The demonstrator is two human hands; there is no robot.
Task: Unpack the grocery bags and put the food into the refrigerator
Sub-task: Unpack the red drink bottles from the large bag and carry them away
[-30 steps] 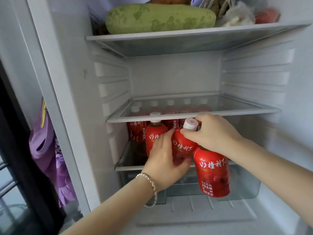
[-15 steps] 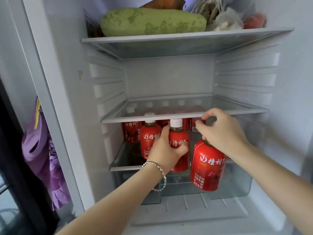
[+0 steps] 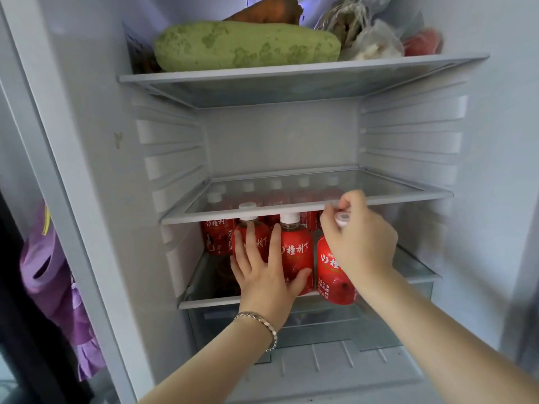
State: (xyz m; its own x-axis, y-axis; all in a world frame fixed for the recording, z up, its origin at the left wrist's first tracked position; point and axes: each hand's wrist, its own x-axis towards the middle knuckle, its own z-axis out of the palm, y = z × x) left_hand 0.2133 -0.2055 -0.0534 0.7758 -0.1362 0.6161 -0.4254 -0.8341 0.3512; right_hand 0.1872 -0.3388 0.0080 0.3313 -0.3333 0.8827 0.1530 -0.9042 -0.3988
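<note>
The fridge (image 3: 87, 141) stands open, its white walls ribbed with shelf slots on both sides. On the top shelf (image 3: 262, 75) lies a long green gourd (image 3: 248, 45), with an orange root (image 3: 262, 11) behind it and some clear bags (image 3: 373, 42) crowded to the right. The glass middle shelf (image 3: 204, 218) shows white caps through it from below. All the drinks are on the lower shelf (image 3: 210, 301) – a back row (image 3: 217, 237) of red-labelled bottles, and two front bottles (image 3: 297, 249) standing upright side by side near the edge.

The left hand (image 3: 262, 275), a bracelet (image 3: 262, 319) at its wrist, lies flat against those two, fingers straight and spread, thumb out along the bottom of the right-hand one. It grips nothing – it only presses. The right hand (image 3: 361, 243) has its fingers curled round the neck of a red bottle (image 3: 329, 275), the white cap poking out just under the middle shelf's rim. That bottle sits at the very front of the lower shelf, just beside the two, its base at the rim or slightly past it; I cannot tell whether it rests there.

Below is a clear drawer (image 3: 320, 325). Left of the fridge hangs a purple cloth (image 3: 49, 272) against something dark.
</note>
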